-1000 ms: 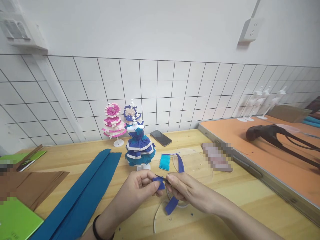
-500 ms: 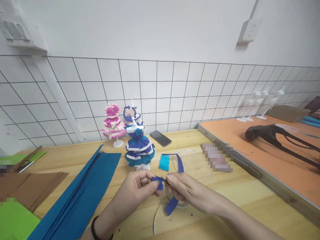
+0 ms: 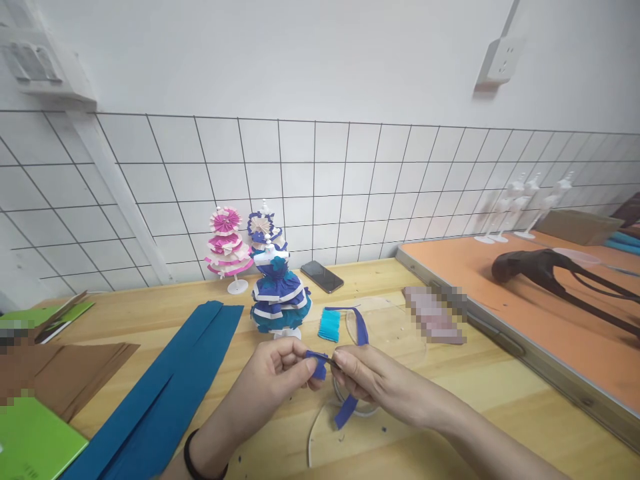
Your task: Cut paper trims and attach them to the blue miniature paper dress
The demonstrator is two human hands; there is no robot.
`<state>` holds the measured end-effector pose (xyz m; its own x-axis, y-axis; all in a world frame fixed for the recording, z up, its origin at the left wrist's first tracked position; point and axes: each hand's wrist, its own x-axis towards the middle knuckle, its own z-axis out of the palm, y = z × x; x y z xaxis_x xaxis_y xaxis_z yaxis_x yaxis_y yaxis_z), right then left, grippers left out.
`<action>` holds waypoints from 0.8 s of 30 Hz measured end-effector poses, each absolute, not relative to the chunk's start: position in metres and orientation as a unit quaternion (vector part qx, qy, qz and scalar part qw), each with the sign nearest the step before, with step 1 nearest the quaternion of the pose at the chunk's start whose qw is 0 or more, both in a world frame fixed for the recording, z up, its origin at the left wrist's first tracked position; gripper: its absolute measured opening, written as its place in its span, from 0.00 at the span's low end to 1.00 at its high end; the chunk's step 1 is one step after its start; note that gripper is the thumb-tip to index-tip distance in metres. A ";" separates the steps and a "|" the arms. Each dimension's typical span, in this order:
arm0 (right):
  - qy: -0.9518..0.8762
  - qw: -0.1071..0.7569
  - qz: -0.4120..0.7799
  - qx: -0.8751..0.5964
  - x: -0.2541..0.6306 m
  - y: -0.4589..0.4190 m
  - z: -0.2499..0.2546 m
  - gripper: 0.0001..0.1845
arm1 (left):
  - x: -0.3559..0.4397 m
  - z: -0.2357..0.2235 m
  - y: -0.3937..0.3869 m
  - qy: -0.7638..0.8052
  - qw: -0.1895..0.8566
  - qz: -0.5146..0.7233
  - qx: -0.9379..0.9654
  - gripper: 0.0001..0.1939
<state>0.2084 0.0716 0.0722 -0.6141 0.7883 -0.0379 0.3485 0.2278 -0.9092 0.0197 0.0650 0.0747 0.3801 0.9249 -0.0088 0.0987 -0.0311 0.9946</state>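
Over the wooden table (image 3: 480, 393), my left hand (image 3: 273, 380) and my right hand (image 3: 373, 381) meet at a small dark blue paper strip (image 3: 317, 365), both pinching it between thumb and fingertips. The strip's loose tail (image 3: 346, 411) hangs down below my right hand. Just behind my hands stands a small mannequin in a blue and white ruffled paper dress (image 3: 278, 298). A folded turquoise paper piece (image 3: 329, 325) and another dark blue strip (image 3: 361, 327) lie to its right.
A long teal crepe paper sheet (image 3: 165, 393) lies at left, beside brown paper (image 3: 75, 373) and green booklets (image 3: 30, 443). A pink paper dress figure (image 3: 227, 248), a phone (image 3: 321, 276), clear plastic discs (image 3: 390, 327), and an orange board (image 3: 530, 313) with a dark object (image 3: 545, 270) surround the hands.
My hands stay together on the strip, with only small finger shifts. The view moved slightly.
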 end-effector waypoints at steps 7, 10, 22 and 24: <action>-0.751 0.218 0.497 -0.376 0.209 0.072 0.071 0.26 | 0.020 0.074 0.066 0.410 0.571 0.369 0.608 0.08; -0.756 0.217 0.492 -0.373 0.209 0.073 0.071 0.26 | 0.020 0.074 0.066 0.414 0.567 0.366 0.611 0.07; -0.780 0.192 0.464 -0.373 0.209 0.073 0.072 0.24 | 0.020 0.074 0.066 0.446 0.547 0.345 0.619 0.07; -0.780 0.193 0.465 -0.372 0.208 0.073 0.072 0.24 | 0.020 0.074 0.066 0.447 0.545 0.343 0.621 0.07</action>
